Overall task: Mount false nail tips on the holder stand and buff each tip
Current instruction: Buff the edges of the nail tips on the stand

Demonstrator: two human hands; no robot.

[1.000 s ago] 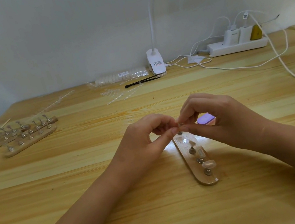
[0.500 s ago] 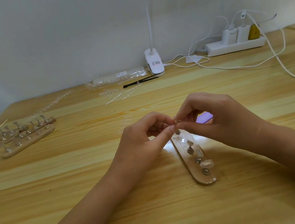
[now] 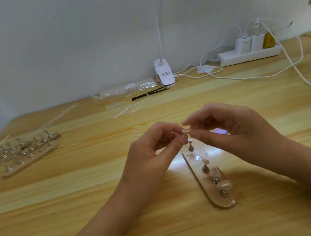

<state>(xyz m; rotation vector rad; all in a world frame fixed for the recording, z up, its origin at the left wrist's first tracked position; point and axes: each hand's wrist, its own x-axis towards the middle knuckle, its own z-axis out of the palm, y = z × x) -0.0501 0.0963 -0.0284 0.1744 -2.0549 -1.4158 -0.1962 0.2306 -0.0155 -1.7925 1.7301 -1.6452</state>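
A wooden holder stand point(image 3: 203, 182) lies lengthwise on the table in front of me, with several small metal pegs. The near pegs carry clear false nail tips, such as the nearest tip point(image 3: 224, 185). The far peg point(image 3: 190, 146) stands bare. Just above it, my left hand point(image 3: 152, 149) and my right hand point(image 3: 229, 129) meet fingertip to fingertip and pinch one clear nail tip point(image 3: 186, 129) between them. A purple object point(image 3: 220, 132) shows behind my right hand, mostly hidden.
More wooden stands with pegs point(image 3: 17, 154) lie at the left. At the back are a bag of nail tips point(image 3: 126, 87), loose clear tip strips point(image 3: 121, 107), a black tool point(image 3: 150, 93), a white clip lamp point(image 3: 164, 72) and a power strip point(image 3: 249, 54) with white cables point(image 3: 295, 68).
Both hands have risen slightly with the nail tip, so the far peg now shows bare beneath the fingertips. The stand has not moved.
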